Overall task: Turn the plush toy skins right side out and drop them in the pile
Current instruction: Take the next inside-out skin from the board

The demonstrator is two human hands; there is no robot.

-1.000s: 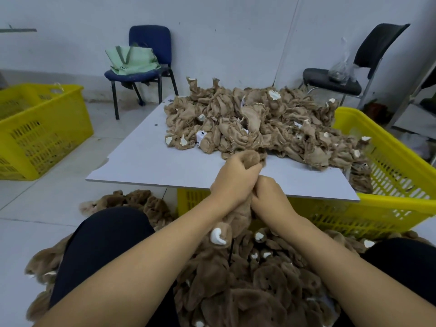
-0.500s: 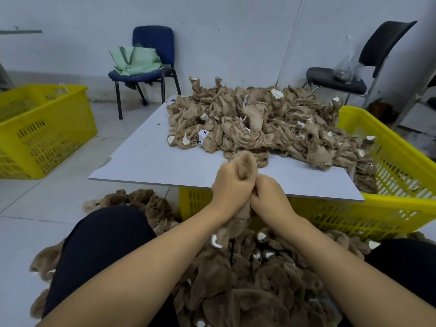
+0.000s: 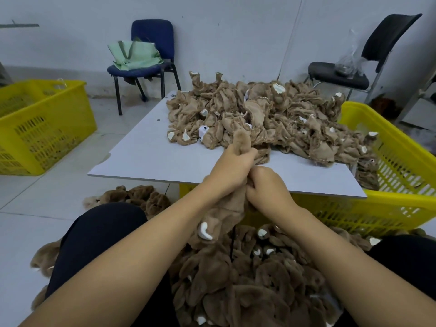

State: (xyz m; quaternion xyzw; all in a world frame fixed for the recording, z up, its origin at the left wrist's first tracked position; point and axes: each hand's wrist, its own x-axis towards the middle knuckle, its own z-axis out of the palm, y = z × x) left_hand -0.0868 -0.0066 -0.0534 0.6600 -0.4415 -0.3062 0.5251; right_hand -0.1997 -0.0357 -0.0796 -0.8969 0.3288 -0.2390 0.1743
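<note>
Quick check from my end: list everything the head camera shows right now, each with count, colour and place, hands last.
plush toy skin: one, brown, held between both hands above the lap
inside-out skins: a heap, too many to count, tan with white bits, on the far half of the board
turned skins: a pile, furry brown, on the floor between the knees
board: one, white, laid across the right crate
crates: two, yellow; left crate on the floor, right crate under the board
blue chair: one, against the wall, far left
green bag: one, on the blue chair's seat
black chair: one, far right, with a clear plastic bag
left hand: grips the skin's upper part
right hand: grips the skin just below
</note>
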